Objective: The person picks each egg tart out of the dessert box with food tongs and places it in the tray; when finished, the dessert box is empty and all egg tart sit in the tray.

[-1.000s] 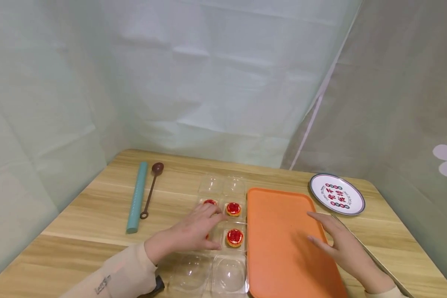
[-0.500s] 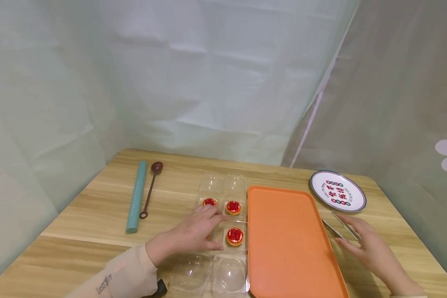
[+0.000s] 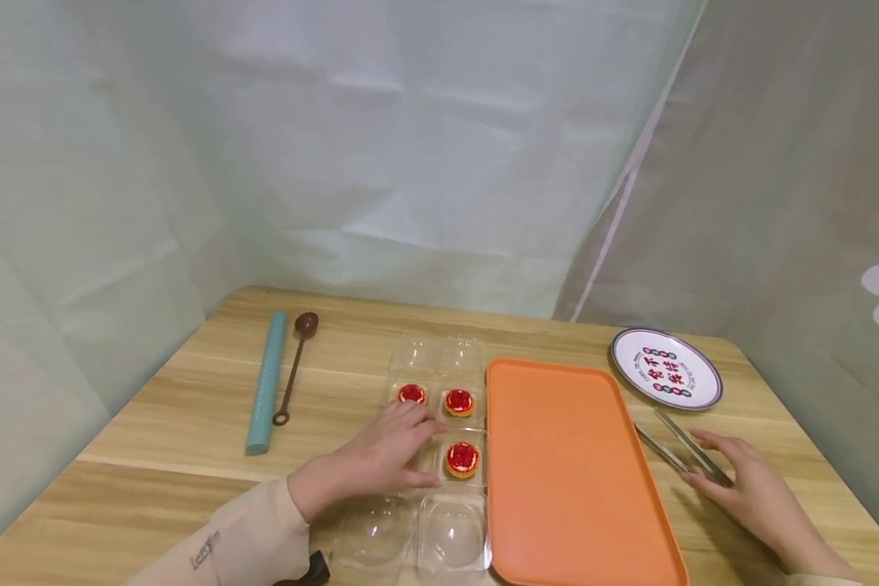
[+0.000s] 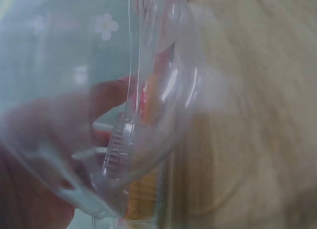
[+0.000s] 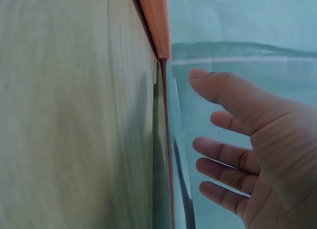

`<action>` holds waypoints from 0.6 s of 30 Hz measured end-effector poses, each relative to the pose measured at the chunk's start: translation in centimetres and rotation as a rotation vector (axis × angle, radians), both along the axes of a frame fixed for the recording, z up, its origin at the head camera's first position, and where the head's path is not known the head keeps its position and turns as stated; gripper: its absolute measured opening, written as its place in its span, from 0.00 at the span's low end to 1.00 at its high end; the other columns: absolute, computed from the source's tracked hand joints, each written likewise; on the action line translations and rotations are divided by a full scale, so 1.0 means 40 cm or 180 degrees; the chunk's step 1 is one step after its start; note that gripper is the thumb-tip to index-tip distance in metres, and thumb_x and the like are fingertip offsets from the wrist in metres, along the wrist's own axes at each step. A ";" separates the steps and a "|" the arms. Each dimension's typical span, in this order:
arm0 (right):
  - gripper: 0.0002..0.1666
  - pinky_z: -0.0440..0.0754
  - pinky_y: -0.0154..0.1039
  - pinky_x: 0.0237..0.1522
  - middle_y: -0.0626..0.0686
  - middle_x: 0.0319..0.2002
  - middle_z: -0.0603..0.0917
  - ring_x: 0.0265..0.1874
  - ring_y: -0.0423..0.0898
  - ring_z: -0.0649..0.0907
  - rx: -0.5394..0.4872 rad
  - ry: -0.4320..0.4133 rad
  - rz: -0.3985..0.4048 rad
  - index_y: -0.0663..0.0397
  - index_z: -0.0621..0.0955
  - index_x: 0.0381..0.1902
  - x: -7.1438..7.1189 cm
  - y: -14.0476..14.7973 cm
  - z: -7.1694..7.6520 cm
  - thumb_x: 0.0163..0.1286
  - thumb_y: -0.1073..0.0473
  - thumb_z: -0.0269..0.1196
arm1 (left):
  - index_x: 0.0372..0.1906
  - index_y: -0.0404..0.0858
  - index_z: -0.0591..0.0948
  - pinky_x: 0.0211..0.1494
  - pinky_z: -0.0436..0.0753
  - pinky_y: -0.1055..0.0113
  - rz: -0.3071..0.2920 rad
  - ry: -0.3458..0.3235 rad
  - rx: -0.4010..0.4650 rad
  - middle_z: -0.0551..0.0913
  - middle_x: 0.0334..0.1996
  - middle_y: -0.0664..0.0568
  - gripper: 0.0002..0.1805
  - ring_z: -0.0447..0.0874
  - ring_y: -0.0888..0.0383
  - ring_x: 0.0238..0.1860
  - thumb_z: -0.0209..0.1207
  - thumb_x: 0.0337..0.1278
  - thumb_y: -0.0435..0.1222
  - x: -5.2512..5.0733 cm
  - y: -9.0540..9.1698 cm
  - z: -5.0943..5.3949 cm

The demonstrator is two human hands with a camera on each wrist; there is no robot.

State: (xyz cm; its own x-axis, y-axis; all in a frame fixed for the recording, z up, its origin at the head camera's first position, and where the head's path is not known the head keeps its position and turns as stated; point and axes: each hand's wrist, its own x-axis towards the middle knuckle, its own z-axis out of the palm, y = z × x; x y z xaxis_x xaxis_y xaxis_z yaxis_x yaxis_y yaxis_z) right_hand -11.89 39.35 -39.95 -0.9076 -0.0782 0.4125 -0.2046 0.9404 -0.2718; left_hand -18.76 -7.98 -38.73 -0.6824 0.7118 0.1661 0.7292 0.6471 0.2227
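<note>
Over the clear plastic container point(image 3: 450, 533) lies my left hand point(image 3: 381, 452), palm down with fingers loosely bent. Red-topped tarts sit in its compartments: one tart point(image 3: 461, 461) near the thumb, one tart point(image 3: 459, 403) beyond the fingertips, and another tart point(image 3: 412, 394) behind the knuckles. What lies under the palm is hidden. In the left wrist view a clear dome point(image 4: 163, 90) covers part of that hand. My right hand point(image 3: 754, 488) hovers beside metal tongs point(image 3: 692, 449), thumb and fingers spread around their arms. The right wrist view shows its fingers point(image 5: 225, 155) holding nothing.
An orange tray point(image 3: 564, 472) lies between the container and the tongs. Behind the tongs sits a white plate point(image 3: 699, 387) with a blue rim. At the left are a teal rod point(image 3: 267, 387) and a brown long-handled spoon point(image 3: 294, 370). Curtains enclose the wooden table point(image 3: 161, 423).
My right hand has moved right, from above the orange tray to beside the tongs. My left hand has stayed nearly still over the container. The head view has tilted slightly.
</note>
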 end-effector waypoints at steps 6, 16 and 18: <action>0.35 0.76 0.53 0.39 0.65 0.42 0.84 0.42 0.63 0.79 0.0045 -0.0268 -0.0088 0.61 0.78 0.52 0.008 0.019 0.000 0.48 0.53 0.76 | 0.61 0.38 0.75 0.69 0.70 0.54 0.0003 -0.0008 0.0012 0.78 0.53 0.50 0.39 0.73 0.53 0.58 0.68 0.44 0.55 -0.003 -0.003 -0.003; 0.31 0.77 0.37 0.30 0.53 0.34 0.82 0.31 0.36 0.77 0.0167 -0.0692 -0.0190 0.59 0.81 0.46 0.012 0.059 -0.001 0.45 0.50 0.77 | 0.61 0.38 0.75 0.69 0.69 0.54 0.0021 -0.0100 0.0034 0.77 0.56 0.50 0.41 0.72 0.52 0.60 0.67 0.44 0.57 -0.005 -0.001 -0.009; 0.32 0.76 0.36 0.29 0.52 0.33 0.82 0.30 0.37 0.76 0.0197 -0.0772 -0.0190 0.61 0.81 0.46 0.010 0.060 0.001 0.46 0.50 0.77 | 0.62 0.37 0.74 0.69 0.69 0.53 0.0025 -0.0139 0.0062 0.77 0.55 0.50 0.41 0.72 0.52 0.59 0.67 0.44 0.57 -0.005 -0.001 -0.010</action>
State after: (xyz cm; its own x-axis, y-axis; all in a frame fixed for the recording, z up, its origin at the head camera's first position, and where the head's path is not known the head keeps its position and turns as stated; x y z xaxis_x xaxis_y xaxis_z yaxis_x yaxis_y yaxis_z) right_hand -11.50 41.77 -39.90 -0.9832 -0.0398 0.1782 -0.0839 0.9652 -0.2476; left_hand -18.98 -8.01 -39.13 -0.6950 0.7033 0.1498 0.7133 0.6481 0.2668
